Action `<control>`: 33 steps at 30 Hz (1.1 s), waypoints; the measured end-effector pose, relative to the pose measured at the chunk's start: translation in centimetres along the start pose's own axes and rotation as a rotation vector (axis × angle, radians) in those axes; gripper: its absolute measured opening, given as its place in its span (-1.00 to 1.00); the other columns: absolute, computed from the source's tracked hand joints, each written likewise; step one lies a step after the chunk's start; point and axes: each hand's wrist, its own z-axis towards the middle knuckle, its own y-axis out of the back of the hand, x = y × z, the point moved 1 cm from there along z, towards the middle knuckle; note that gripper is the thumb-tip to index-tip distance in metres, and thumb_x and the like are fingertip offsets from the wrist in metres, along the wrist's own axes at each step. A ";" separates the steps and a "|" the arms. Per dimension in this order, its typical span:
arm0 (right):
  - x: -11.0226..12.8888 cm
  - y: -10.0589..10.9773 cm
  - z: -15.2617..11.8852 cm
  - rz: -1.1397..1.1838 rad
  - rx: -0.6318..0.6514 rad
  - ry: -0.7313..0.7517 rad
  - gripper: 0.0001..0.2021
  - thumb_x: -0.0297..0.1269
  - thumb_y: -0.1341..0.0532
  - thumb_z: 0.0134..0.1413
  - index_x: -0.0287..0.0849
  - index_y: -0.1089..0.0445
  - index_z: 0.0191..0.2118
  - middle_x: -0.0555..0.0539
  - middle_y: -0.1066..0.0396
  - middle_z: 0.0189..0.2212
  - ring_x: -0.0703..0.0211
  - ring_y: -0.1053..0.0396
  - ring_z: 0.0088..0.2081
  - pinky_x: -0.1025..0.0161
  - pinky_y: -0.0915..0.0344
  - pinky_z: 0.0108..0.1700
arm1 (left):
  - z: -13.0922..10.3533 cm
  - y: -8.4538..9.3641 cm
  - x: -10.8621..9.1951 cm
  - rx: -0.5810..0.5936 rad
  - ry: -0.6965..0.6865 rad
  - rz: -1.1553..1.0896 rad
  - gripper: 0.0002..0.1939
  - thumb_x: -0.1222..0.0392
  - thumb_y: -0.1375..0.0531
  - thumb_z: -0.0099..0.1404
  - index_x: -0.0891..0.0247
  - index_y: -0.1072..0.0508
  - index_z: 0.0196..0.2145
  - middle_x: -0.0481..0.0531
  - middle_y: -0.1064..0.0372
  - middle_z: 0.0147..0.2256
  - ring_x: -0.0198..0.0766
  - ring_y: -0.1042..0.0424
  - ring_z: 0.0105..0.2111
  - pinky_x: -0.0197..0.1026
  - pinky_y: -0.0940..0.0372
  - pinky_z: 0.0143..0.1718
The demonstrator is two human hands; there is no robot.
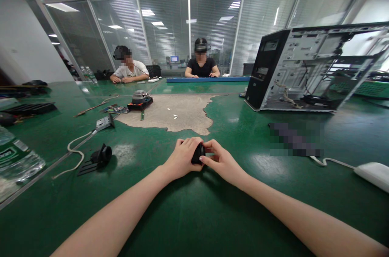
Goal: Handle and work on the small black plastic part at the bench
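Note:
A small black boxy part point(198, 153) is held between my two hands just above the green table point(194, 216), near the middle of the view. My left hand point(184, 155) wraps over it from the left, fingers closed across its top. From the right, my right hand point(219, 159) pinches its side with thumb and fingertips. Most of the part is covered by the hands, so its exact kind cannot be made out. A black plastic bracket with a round opening point(99, 158) lies on the table to the left of my left hand.
An opened computer case point(273, 71) stands at the right. A power strip point(375, 174) lies near the right edge, a water bottle point(18, 156) at the left. Ahead are a heatsink fan point(140, 99) and a metal bracket point(105, 122). Two people point(201, 62) sit across the table.

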 end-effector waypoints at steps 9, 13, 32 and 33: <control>-0.3 -0.1 0.3 0.045 -0.055 -0.018 -0.82 -0.25 -0.13 -0.04 -0.13 -0.19 -0.27 -0.03 -0.28 -0.30 0.20 -0.31 -0.21 0.25 -0.35 -0.28 | 0.0 0.0 -0.1 -0.024 -0.014 -0.018 -0.48 0.18 -0.19 -0.04 0.19 -0.10 -0.10 0.04 -0.24 -0.13 -0.12 -0.22 -0.14 -0.12 -0.01 -0.16; -0.4 0.0 0.5 0.035 -0.056 -0.102 -0.75 -0.24 -0.16 -0.08 -0.16 -0.20 -0.23 -0.07 -0.31 -0.27 0.19 -0.32 -0.22 0.19 -0.33 -0.21 | -0.1 0.0 -0.1 -0.024 -0.014 -0.008 -0.48 0.18 -0.18 -0.04 0.19 -0.11 -0.10 0.05 -0.24 -0.13 -0.12 -0.22 -0.15 -0.12 -0.01 -0.16; 0.4 0.1 0.2 0.000 0.001 -0.055 -0.78 -0.31 -0.17 -0.09 -0.15 -0.21 -0.25 -0.05 -0.28 -0.28 0.18 -0.31 -0.19 0.20 -0.34 -0.22 | 0.0 -0.1 0.2 -0.011 -0.007 -0.028 -0.46 0.22 -0.19 -0.06 0.19 -0.10 -0.10 0.05 -0.23 -0.11 -0.11 -0.21 -0.13 -0.12 0.00 -0.15; 0.5 0.0 0.0 -0.011 0.000 -0.020 -0.79 -0.31 -0.17 -0.10 -0.14 -0.22 -0.26 -0.04 -0.27 -0.27 0.18 -0.29 -0.18 0.21 -0.34 -0.21 | 0.0 -0.1 0.2 -0.006 -0.008 -0.030 -0.45 0.23 -0.19 -0.07 0.19 -0.10 -0.09 0.05 -0.22 -0.11 -0.11 -0.21 -0.13 -0.11 0.00 -0.15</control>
